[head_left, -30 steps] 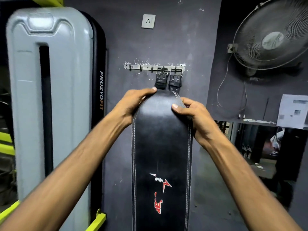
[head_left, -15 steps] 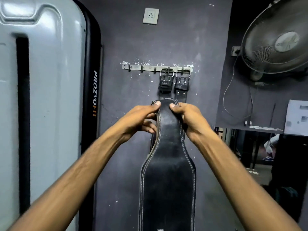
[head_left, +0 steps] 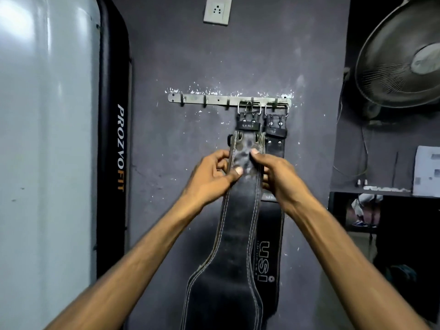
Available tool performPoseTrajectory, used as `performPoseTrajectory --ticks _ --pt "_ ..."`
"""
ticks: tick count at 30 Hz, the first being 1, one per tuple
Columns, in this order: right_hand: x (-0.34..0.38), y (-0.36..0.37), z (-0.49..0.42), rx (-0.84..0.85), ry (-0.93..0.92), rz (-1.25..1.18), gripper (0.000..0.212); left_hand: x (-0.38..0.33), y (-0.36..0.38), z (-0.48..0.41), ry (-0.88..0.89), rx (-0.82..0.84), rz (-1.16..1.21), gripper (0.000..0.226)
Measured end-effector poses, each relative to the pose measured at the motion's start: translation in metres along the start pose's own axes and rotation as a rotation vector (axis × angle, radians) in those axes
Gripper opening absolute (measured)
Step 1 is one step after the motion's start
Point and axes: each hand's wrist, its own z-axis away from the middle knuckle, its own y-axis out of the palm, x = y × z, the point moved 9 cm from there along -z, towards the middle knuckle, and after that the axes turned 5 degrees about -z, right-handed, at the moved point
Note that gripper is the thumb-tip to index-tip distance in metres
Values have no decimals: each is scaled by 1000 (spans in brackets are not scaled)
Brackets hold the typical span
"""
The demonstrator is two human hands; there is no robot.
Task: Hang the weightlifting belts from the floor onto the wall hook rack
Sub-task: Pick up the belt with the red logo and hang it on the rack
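A metal hook rack (head_left: 214, 100) is screwed to the dark wall. Two black belts hang from its right hooks by their buckles; the right one (head_left: 273, 139) carries white USI lettering lower down. I hold a third black leather belt (head_left: 240, 217) with pale stitching up in front of the left hanging belt, its worn narrow end just below that buckle. My left hand (head_left: 214, 175) pinches its left edge, thumb on the front. My right hand (head_left: 276, 172) grips its right edge. The belt's wide part hangs down out of frame.
Three bare hooks stand on the rack's left part. A large grey machine shroud (head_left: 47, 139) with a black PROZVOFIT panel (head_left: 114, 148) fills the left. A wall fan (head_left: 404, 58) hangs at upper right above a dark shelf (head_left: 381, 190). A socket (head_left: 217, 10) sits above the rack.
Both hands have slid along the belt to its narrow, worn end and raised it closer to the rack. The view has moved nearer the wall.
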Motion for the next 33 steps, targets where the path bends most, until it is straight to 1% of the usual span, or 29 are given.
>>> performPoseTrajectory --ticks 1,2,3,5,7,8,9,12,14,17,20,22,24,25,28,30,33 --pt "4 2 -10 -23 -33 22 36 10 0 -3 15 2 -40 22" --pt "5 5 -20 -36 -64 58 28 22 -2 -6 21 -1 -69 25" --pt "4 7 -28 -52 -95 98 25 33 -5 -10 25 -6 -99 26" --pt "-4 10 -45 -79 -141 157 30 50 -10 -16 31 -33 -170 24" --pt "-14 14 -63 -83 -150 134 20 58 -17 -27 67 -75 -310 13" --pt "-17 16 -72 -79 -156 110 13 57 -22 -35 84 -116 -407 14" --pt "-21 20 -82 -71 -173 97 11 57 -29 -45 93 -162 -455 18" --pt "-25 34 -102 -43 -280 70 30 60 -46 -82 78 -283 -473 29" --pt "-19 38 -117 -50 -415 93 43 60 -50 -105 131 -353 -562 37" --pt "-9 32 -148 -130 -537 178 54 52 -48 -132 260 -462 -657 42" --pt "11 25 -181 -217 -630 290 64 42 -47 -166 316 -558 -693 46" --pt "32 22 -202 -312 -757 438 60 33 -48 -193 359 -591 -688 41" --pt "53 20 -226 -390 -840 574 54 27 -48 -222 395 -602 -718 33" --pt "61 21 -239 -400 -852 630 50 26 -48 -236 394 -600 -746 32" --pt "73 21 -269 -405 -826 798 27 35 -47 -279 334 -570 -815 33" --pt "72 23 -274 -400 -810 903 26 48 -45 -292 306 -556 -845 32" --pt "62 28 -270 -430 -825 1109 23 66 -41 -290 340 -576 -879 29"
